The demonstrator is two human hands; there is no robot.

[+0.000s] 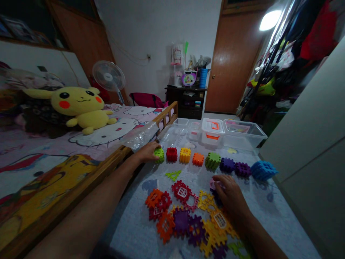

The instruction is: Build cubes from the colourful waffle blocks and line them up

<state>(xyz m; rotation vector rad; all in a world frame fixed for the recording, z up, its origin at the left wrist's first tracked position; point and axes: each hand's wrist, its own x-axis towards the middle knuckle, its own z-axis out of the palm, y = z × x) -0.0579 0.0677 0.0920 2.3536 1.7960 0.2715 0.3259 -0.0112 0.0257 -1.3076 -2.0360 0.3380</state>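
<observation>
1. Interlocking plastic pieces (182, 221) lie loose and overlapping at the lower centre of the frame, on the cloth-covered tabletop (129, 230).
2. Above them, a row of single-colour stacks crosses the middle, from a light-green stack (159, 155) at centre left, past a red stack (171, 154), to a blue stack (264, 169) at centre right.
3. The left hand (147, 152) has its fingers against the light-green stack; I cannot tell whether they grip it.
4. The right hand (229, 187), right of centre, curls over a pink piece (212, 184); its grip is partly hidden.
5. The step in hand looks like sorting by colour, with the row part-built.
6. The next move probably calls for steadying the light-green stack and adding the loose light-green piece (173, 175) below it, edges aligned.
</observation>
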